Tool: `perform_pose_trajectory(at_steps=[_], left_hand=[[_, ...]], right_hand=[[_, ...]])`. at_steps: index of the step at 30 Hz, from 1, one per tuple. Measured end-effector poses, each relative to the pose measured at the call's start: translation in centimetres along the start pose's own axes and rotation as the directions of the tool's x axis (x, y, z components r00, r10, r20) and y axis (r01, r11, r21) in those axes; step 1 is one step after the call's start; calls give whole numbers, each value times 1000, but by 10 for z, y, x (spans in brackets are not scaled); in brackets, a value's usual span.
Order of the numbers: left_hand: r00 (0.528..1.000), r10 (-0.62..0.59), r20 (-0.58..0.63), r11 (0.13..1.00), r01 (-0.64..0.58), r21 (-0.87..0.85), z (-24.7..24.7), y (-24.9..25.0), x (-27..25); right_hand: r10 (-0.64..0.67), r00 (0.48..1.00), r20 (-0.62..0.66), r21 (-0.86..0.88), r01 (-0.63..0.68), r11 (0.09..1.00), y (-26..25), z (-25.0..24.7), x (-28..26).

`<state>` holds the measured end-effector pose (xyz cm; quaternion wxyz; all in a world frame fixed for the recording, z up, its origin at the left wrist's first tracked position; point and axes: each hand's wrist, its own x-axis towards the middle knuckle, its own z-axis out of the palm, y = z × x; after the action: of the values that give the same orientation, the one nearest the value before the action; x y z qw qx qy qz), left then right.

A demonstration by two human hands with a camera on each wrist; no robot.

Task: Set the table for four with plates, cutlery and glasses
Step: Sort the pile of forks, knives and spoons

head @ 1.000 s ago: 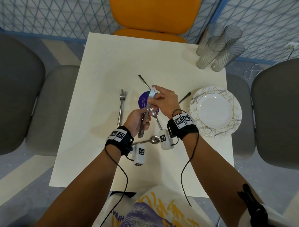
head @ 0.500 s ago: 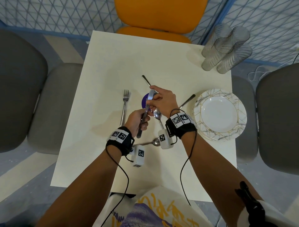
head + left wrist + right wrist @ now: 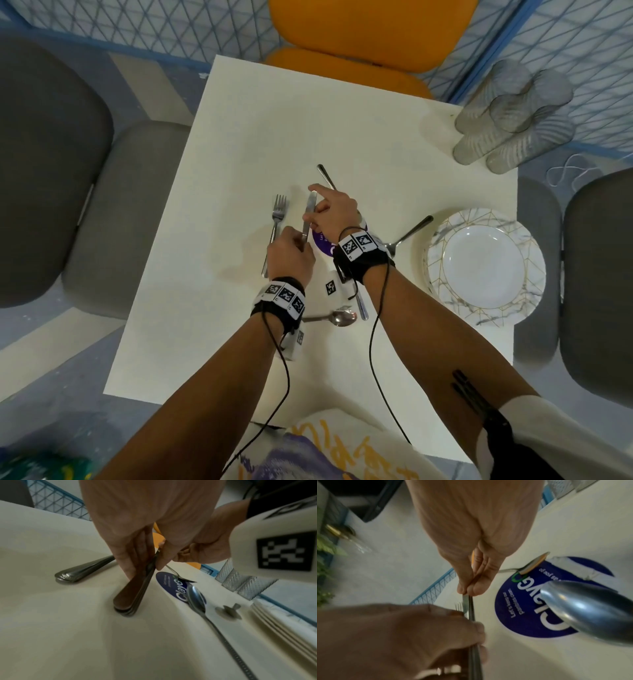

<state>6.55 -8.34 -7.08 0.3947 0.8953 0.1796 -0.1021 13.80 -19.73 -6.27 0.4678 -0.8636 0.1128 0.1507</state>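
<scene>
A bundle of table knives (image 3: 309, 216) stands nearly upright over the white table (image 3: 239, 144), just right of a fork (image 3: 276, 222) lying flat. My left hand (image 3: 295, 240) grips the knife handles (image 3: 130, 599), whose ends hover close to the tabletop. My right hand (image 3: 315, 215) pinches the blades (image 3: 468, 601) between thumb and fingers. A stack of marbled plates (image 3: 484, 265) sits at the right edge. Ribbed glasses (image 3: 513, 116) cluster at the far right corner.
Spoons lie near me (image 3: 339, 317) and beyond my right hand (image 3: 324, 175), and another utensil (image 3: 411, 230) lies beside the plates. A purple round sticker (image 3: 522, 608) marks the table's middle. Grey chairs (image 3: 102, 212) flank the table and an orange chair (image 3: 359, 41) faces me.
Both hands have carried the knife bundle leftward, from above the purple sticker to just beside the fork. The grips look the same.
</scene>
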Motion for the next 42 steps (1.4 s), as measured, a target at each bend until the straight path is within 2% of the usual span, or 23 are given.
perform_pose_trajectory(at_steps=[6, 9, 14, 26, 37, 39, 42], left_hand=[[1000, -1, 23, 986, -3, 167, 5, 0, 10], [999, -14, 31, 981, 8, 193, 6, -1, 10], [999, -41, -2, 988, 41, 151, 8, -3, 11], [1000, -25, -15, 993, 26, 112, 13, -9, 13], [999, -34, 9, 994, 33, 102, 9, -10, 16], [1000, -1, 11, 995, 0, 103, 7, -8, 14], [992, 126, -21, 986, -123, 109, 3, -7, 8]], right_hand=[[36, 997, 64, -186, -23, 982, 7, 11, 20], [81, 991, 109, -303, -45, 952, 7, 15, 27], [87, 981, 171, -411, -9, 912, 5, 15, 35], [86, 988, 130, -291, -45, 956, 13, 25, 35], [87, 993, 81, -320, -57, 946, 12, 12, 28], [68, 996, 63, -282, -48, 958, 9, 8, 25], [17, 999, 32, -208, -10, 978, 5, -2, 13]])
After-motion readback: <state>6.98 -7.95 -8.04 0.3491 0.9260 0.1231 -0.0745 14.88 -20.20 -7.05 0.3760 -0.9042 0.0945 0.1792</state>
